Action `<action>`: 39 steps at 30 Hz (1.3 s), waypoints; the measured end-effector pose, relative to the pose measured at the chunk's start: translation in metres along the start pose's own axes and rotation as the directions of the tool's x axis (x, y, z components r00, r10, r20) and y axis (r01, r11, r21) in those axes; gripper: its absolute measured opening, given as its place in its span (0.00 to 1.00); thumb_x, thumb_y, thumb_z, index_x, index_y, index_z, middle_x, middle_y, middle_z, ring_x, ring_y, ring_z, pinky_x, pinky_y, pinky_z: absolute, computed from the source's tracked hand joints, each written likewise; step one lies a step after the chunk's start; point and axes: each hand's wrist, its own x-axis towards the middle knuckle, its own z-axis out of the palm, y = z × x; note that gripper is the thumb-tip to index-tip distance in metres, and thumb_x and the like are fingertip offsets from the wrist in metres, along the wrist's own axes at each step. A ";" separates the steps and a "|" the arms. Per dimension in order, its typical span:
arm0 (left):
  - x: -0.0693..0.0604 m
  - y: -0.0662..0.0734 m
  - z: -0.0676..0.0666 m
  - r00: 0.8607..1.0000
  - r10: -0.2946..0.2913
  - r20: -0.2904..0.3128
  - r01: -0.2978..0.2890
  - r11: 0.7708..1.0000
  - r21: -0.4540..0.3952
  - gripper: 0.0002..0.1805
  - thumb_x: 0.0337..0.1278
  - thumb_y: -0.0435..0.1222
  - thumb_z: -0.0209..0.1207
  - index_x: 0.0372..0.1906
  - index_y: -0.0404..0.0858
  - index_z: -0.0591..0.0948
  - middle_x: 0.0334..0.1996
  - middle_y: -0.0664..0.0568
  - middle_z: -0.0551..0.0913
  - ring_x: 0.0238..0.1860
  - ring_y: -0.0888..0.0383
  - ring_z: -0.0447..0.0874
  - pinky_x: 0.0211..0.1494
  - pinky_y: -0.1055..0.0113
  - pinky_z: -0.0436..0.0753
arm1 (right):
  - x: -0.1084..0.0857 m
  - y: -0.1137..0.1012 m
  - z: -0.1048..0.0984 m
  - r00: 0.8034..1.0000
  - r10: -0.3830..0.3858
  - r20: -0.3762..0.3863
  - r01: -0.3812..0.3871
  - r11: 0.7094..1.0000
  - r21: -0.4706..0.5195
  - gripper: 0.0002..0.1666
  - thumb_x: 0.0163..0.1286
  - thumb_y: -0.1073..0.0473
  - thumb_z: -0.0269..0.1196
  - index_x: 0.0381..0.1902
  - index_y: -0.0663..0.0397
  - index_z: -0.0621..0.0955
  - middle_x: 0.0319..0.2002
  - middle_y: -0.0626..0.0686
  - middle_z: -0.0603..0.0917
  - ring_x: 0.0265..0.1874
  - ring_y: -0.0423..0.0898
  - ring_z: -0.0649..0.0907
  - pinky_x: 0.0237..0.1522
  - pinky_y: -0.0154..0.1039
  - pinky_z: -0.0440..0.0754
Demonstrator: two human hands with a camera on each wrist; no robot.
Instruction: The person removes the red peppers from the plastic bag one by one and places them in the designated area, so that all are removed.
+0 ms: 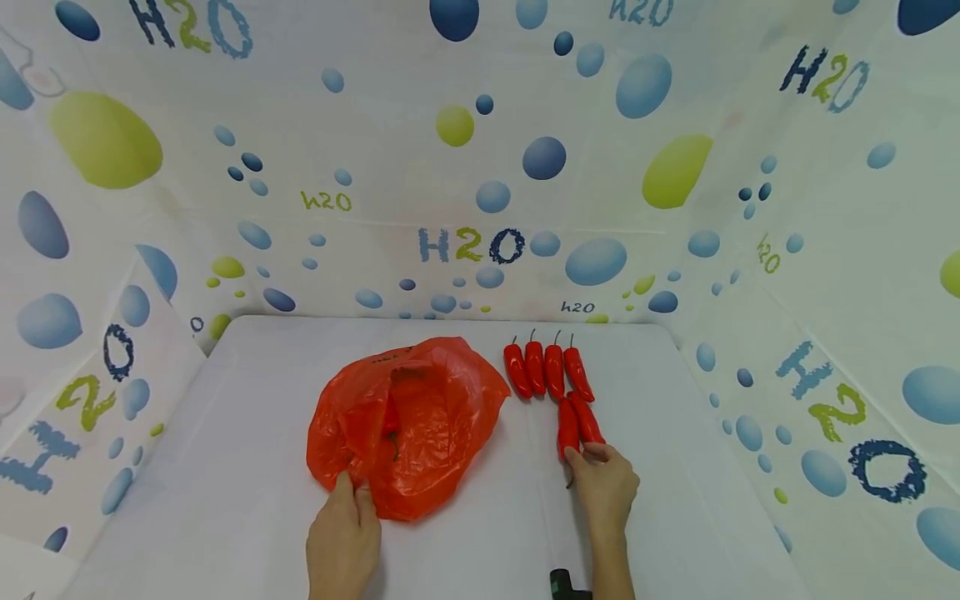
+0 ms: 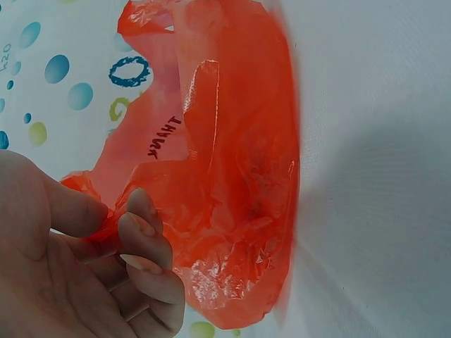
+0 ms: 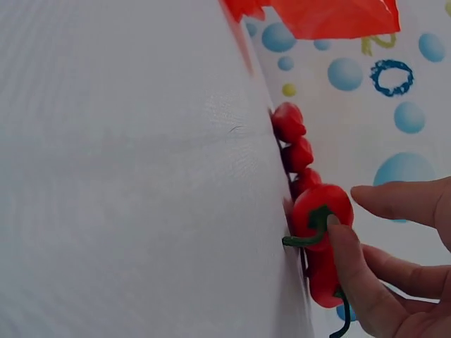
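Note:
My left hand (image 1: pixel 345 533) pinches the near edge of a crumpled red plastic bag (image 1: pixel 450 450), its mouth gaping toward me. Inside the mouth a green stem (image 1: pixel 393 447) shows; how much more the bag holds is hidden. In the left wrist view, thumb and fingers meet on a fold of the thin plastic. To the right, my right hand (image 1: pixel 609 487) reaches down to two red chili peppers (image 1: pixel 567 427) lying side by side. Its thumb and forefinger touch or nearly touch the stem end of the left pepper (image 3: pixel 313 204), spread apart and not closed round it.
Several more red chili peppers (image 1: pixel 535 368) lie in a row behind, stems pointing away. A white cloth covers the table (image 1: pixel 690 500). Patterned sheeting (image 1: pixel 491 196) with blue and green dots rises behind and at both sides. A black object (image 1: pixel 568 585) shows by the right forearm.

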 end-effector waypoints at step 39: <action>0.002 -0.006 -0.003 0.999 0.009 -0.038 -0.010 1.000 -0.027 0.11 0.78 0.36 0.49 0.48 0.31 0.74 0.30 0.44 0.80 0.37 0.37 0.85 0.38 0.44 0.80 | -0.031 -0.126 0.071 0.782 -0.556 0.284 0.475 0.825 0.306 0.10 0.68 0.51 0.75 0.44 0.46 0.88 0.35 0.39 0.87 0.34 0.38 0.85 0.39 0.35 0.86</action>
